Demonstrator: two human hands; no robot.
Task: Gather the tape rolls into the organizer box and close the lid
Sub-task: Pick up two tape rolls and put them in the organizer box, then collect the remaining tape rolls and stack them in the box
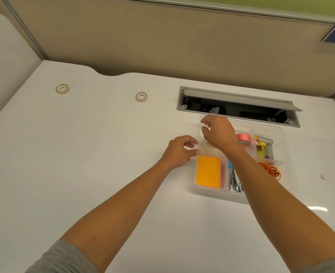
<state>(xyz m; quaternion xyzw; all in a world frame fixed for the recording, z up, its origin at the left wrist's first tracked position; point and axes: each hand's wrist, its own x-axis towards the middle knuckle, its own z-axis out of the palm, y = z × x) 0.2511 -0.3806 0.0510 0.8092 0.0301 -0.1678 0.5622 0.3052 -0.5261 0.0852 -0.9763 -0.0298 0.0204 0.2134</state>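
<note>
Two clear round tape rolls [62, 89] [141, 96] lay outside the transparent plastic organizer box [284, 134]; one pink roll [243, 139] sat inside; left hand [179, 150] and right hand [218, 133] hovered loosely open, gripping nothing

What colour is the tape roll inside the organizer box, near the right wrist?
Pink tape roll, seen in the head view.

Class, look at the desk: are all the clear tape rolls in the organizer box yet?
No. Two clear tape rolls lie on the desk, apart from the organizer box.

An orange notepad [208, 172] lies near a stapler [235, 181], yellow tube [261, 149] and cable hatch [237, 107].
</note>
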